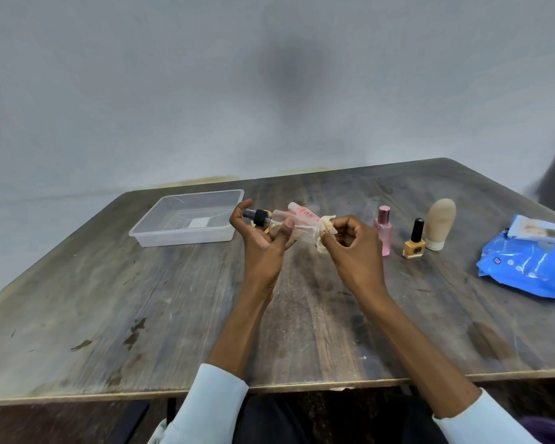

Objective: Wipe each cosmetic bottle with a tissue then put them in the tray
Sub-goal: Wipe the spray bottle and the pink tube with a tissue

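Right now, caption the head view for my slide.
Left hand holds clear spray bottle; right hand wipes it with crumpled tissue.

Count from my feed: five cosmetic items, one tray, one tissue, one wipes pack, two hands.

I tally one clear dropper bottle (289,224) with black cap; one pink-and-white tube (303,213) behind it; one pink bottle (383,230); one yellow nail polish bottle (414,241); one beige tube (440,223) standing on its cap. I log one clear plastic tray (186,233), one crumpled tissue (326,227), one blue wipes pack (529,265), one left hand (263,241), one right hand (350,248), all at one wooden table (141,315).
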